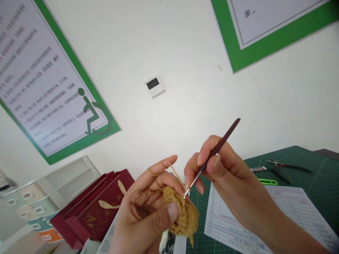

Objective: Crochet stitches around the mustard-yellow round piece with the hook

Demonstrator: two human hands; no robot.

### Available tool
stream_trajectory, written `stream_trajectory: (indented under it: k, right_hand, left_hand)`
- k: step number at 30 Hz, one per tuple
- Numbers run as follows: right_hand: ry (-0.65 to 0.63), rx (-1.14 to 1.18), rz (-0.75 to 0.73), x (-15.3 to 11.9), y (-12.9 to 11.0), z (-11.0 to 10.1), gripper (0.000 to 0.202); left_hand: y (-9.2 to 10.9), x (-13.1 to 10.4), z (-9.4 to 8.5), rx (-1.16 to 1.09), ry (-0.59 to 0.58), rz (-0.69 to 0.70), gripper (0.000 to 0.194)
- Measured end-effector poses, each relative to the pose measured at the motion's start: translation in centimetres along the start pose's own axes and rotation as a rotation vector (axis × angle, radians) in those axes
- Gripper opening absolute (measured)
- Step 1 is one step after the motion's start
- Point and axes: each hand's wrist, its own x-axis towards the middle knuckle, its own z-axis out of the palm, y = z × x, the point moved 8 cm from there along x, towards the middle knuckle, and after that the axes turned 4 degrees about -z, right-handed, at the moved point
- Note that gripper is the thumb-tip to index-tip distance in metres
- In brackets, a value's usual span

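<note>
My left hand (148, 208) pinches a mustard-yellow crochet piece (185, 218) between thumb and fingers. Yarn (173, 169) of the same colour loops round its raised index finger and runs down to the stitches. In my right hand (225, 169) is a crochet hook (222, 143) with a dark maroon handle, held much like a pen. The hook's silver tip is at the upper edge of the crochet piece, beside the yarn; whether it sits inside a stitch I cannot tell. A short yarn tail hangs below the piece.
A green cutting mat (291, 158) carries a printed sheet (286, 201), pliers (293, 166) and a bright green cutter (268, 182). Dark red gift bags (92, 211) and small drawers (34, 197) stand at left. Green-framed posters (79, 106) hang on the white wall.
</note>
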Motion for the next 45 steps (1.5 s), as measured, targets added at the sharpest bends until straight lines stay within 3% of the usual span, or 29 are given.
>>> stream_trajectory:
  k: [5, 11, 22, 26, 34, 45]
  right_hand:
    - [-0.041, -0.142, -0.127, -0.3, -1.4, 0.1, 0.015]
    - [0.006, -0.276, -0.2, -0.9, -2.1, 0.1, 0.007]
    - [-0.056, -0.508, -0.39, -1.8, -3.5, 0.4, 0.012]
    - [-0.07, -0.565, -0.476, -2.3, -3.9, 0.8, 0.014]
    - [0.045, -0.397, -0.411, -2.0, -3.1, 0.7, 0.011]
    - [0.085, -0.307, -0.262, -1.4, -2.4, 0.3, 0.007]
  left_hand:
    - [0.1, -0.1, 0.0, 0.003, 0.037, -0.012, 0.052]
    - [0.0, -0.2, 0.0, 0.005, 0.056, -0.035, 0.053]
    - [-0.2, -0.2, -0.2, -0.017, 0.093, -0.037, 0.054]
    - [-0.3, -0.1, -0.1, -0.022, 0.055, -0.045, 0.053]
    - [-0.3, 0.1, 0.2, -0.048, -0.032, -0.025, 0.052]
    - [0.0, 0.3, 0.5, -0.066, -0.025, 0.041, 0.05]
